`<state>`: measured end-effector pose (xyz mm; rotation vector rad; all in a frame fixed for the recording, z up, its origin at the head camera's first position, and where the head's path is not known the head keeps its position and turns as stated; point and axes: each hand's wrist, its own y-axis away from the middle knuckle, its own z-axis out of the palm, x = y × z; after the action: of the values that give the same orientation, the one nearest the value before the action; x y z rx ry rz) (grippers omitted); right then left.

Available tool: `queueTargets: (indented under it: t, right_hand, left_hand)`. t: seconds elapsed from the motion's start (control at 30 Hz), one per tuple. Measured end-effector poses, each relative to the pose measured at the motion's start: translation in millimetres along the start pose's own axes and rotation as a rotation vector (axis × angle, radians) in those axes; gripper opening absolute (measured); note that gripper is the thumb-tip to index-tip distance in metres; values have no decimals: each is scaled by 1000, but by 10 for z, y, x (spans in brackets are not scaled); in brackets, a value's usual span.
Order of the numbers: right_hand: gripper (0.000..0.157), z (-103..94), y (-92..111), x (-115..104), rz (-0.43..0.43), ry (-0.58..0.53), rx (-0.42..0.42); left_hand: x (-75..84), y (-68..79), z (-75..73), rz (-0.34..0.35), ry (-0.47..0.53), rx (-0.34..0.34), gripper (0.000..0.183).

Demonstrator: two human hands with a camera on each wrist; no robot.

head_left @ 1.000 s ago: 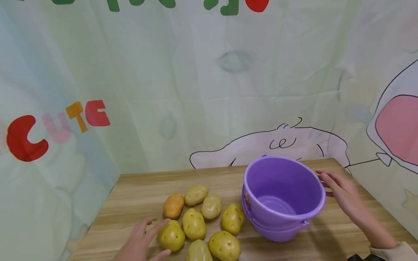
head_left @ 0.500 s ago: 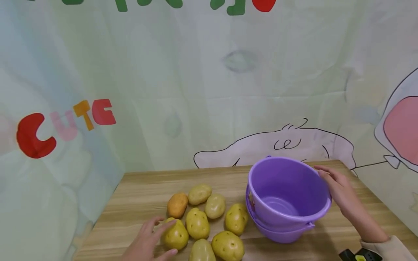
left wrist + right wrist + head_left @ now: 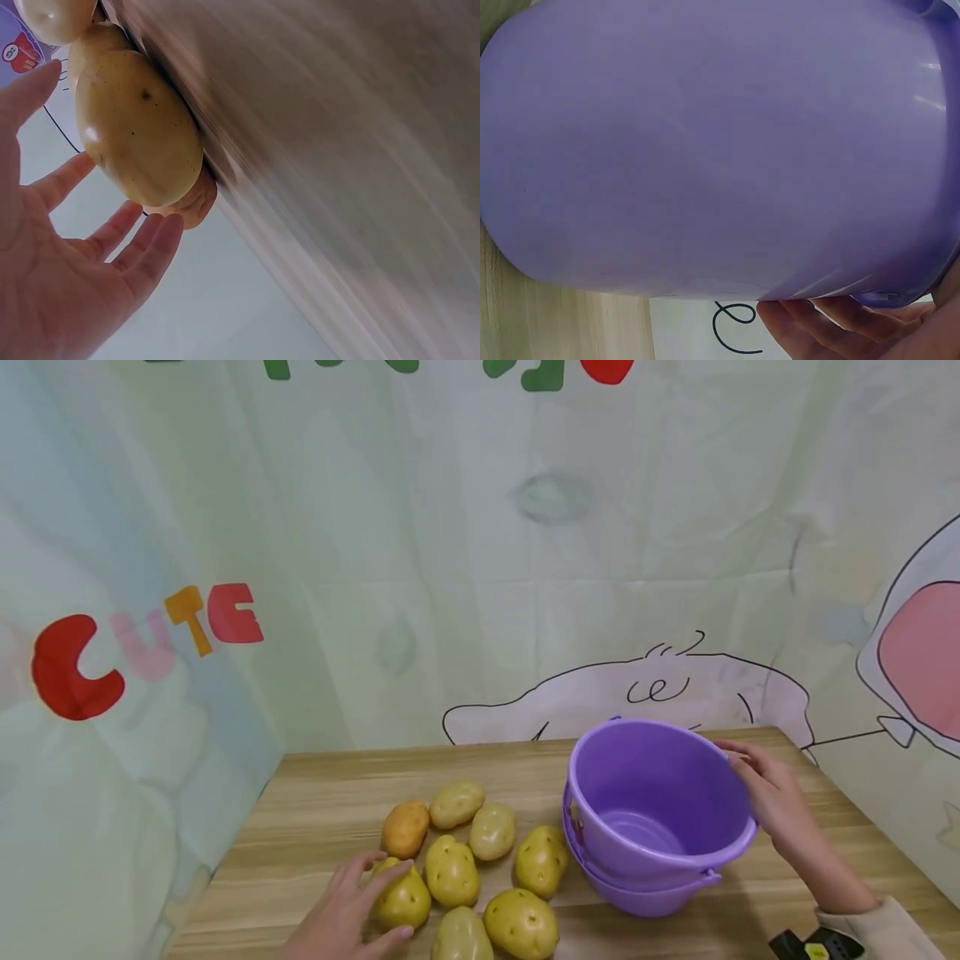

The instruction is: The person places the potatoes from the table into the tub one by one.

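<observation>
In the head view my left hand (image 3: 341,906) reaches over the leftmost yellow potato (image 3: 403,900), fingers spread along its far side and thumb at its near side. The left wrist view has the hand (image 3: 82,262) with loosely bent fingers close beside a potato (image 3: 139,127); whether the tips touch it, I cannot tell. A purple bucket (image 3: 633,883) stands upright to the right of the potatoes. My right hand (image 3: 776,797) rests against the bucket's right outer side, just below the rim. In the right wrist view its fingers (image 3: 802,330) lie along the bucket wall (image 3: 705,150).
More potatoes lie grouped on the wooden table (image 3: 330,793): an orange-brown one (image 3: 405,829), a pale one (image 3: 457,804) at the back, and several yellow ones, one (image 3: 542,860) close to the bucket. A printed cloth (image 3: 375,527) hangs behind the table.
My right hand has come in from the right and now touches the bucket's side. The left hand has moved slightly further over the leftmost potato. Potatoes and bucket hold their places.
</observation>
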<state>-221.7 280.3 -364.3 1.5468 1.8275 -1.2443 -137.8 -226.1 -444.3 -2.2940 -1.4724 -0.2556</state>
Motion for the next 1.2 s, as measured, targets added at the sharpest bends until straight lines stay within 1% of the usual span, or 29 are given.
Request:
queueTargets:
  t: [0.2,0.43,0.67,0.93,1.1,1.2]
  right_hand:
    - [39,15,3,0,-13,2,8]
    - [37,18,10,14,-47,9,20]
    - [37,33,9,4,-28,-19,30]
    - [41,49,40,15,20,-153,9]
    - [37,46,28,33,13,-255,6]
    - [36,44,29,38,12,-291,3]
  left_hand:
    - [30,-12,-15,-24,-8,-24,66]
    - [33,-40,12,-41,-2,-61,68]
    - [20,-71,35,-34,10,-82,65]
    - [10,-96,47,-41,-2,-88,65]
    - [12,-115,60,-62,-1,-100,67]
    - [12,-119,64,-69,-4,-107,68]
